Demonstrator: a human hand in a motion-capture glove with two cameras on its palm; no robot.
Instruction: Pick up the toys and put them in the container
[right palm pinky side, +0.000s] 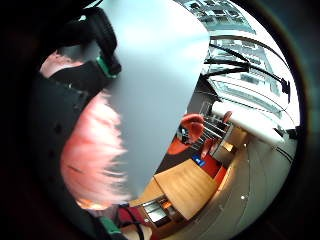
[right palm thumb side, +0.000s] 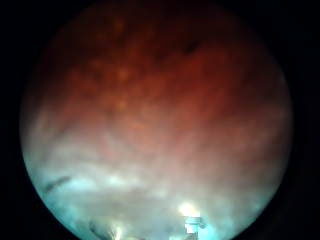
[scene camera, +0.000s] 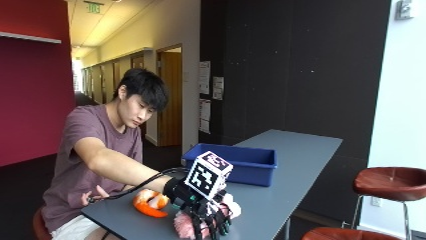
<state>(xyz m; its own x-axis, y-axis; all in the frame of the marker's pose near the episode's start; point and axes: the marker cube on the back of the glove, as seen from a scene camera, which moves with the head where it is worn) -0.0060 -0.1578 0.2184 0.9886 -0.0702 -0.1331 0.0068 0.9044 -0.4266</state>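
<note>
Right hand (scene camera: 203, 212), black-gloved, sat low at the near end of the worktop (scene camera: 293, 165), fingers curled down over a pink fluffy toy (scene camera: 186, 222); the grip closed on that toy, which still lay on the worktop under the palm. Little-finger palm view: pink fur (right palm pinky side: 92, 150) right beside the glove, grey worktop surface (right palm pinky side: 155, 85) filling much of the frame behind it. Thumb-side palm view was covered by a red-to-pale blur, too close to tell what it showed. A pale pink-white bit poked out at 3 o'clock of the hand; could not tell whether it was part of the same toy.

Orange and white toy (scene camera: 150, 202) lay on the worktop just beside the hand at 9 o'clock, apart from the pink one as far as could be seen.

Blue container (scene camera: 233, 162) stood on the worktop at 12 o'clock from the hand, further along, near but not touching the toys; open top, inside not visible from this angle.

Person in a mauve T-shirt sat at 9 o'clock of the worktop, right arm stretched across to the toy, bare left hand (scene camera: 96, 195) down by the worktop edge.

Brown stool (scene camera: 389, 182) stood at 3 o'clock, well apart from the worktop.
</note>
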